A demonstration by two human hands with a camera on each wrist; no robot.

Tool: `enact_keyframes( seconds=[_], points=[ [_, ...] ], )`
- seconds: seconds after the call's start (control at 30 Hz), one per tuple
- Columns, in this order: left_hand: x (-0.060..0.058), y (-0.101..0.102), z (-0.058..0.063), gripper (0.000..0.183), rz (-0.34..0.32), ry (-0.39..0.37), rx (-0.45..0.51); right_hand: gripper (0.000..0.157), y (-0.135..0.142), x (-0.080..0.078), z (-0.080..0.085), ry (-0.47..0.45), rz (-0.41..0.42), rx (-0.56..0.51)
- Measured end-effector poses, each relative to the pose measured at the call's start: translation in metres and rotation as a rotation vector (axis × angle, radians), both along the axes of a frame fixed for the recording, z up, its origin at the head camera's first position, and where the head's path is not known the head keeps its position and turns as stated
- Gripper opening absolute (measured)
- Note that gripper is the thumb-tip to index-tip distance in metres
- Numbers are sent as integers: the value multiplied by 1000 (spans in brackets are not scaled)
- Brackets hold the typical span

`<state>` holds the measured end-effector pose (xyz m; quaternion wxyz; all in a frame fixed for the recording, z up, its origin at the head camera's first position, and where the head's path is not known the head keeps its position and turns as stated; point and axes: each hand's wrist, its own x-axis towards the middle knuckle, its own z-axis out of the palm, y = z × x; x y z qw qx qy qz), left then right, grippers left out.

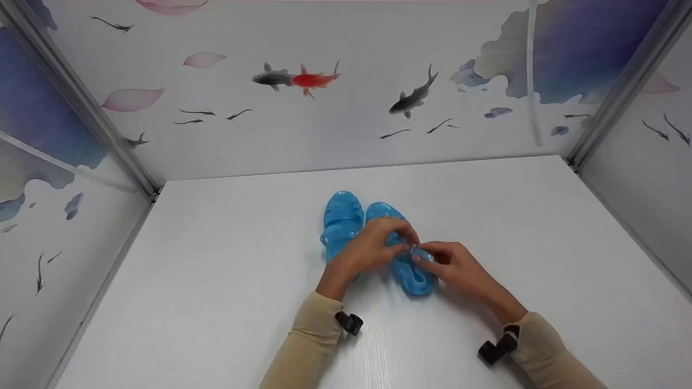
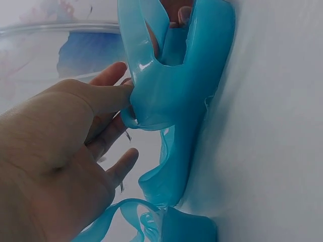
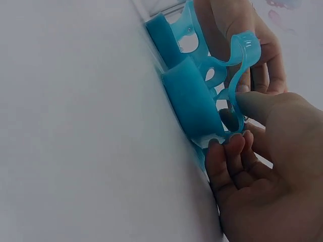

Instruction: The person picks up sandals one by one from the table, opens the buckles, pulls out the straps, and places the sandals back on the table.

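Two glossy blue jelly sandals lie side by side on the white table in the head view. My left hand (image 1: 373, 246) reaches across the right-hand sandal (image 1: 416, 283) and pinches its ankle strap from the left. From the right, my right hand (image 1: 458, 267) pinches the same strap close to a small metal buckle (image 1: 413, 249). The right wrist view shows the strap (image 3: 237, 80) standing up in a loop, with my right thumb and fingers at it. Whether the strap is fastened cannot be seen. The left-hand sandal (image 1: 341, 213) is partly covered by my left hand.
Beneath the sandals is a white table (image 1: 216, 281). A printed back panel (image 1: 346, 129) with fish and petals rises behind it, and side panels with metal posts (image 1: 621, 92) stand left and right. Black wrist bands with small devices (image 1: 350, 322) sit over both sleeves.
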<state>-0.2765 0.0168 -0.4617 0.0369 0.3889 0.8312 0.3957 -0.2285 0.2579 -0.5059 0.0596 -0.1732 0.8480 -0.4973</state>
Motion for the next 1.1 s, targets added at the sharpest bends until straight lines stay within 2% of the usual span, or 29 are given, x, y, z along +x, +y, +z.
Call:
enact_keyframes(
  seconds=[0.33,0.73,1.1],
  points=[
    [-1,-2,0,16,-12,12,28,42,2,0,1,23,19,6],
    [-1,-1,-3,8,-20,56,24,32,4,-2,-2,-22,39,12],
    [-1,-1,-3,13,2,7,-11,22,3,-3,0,-13,47,43]
  ],
)
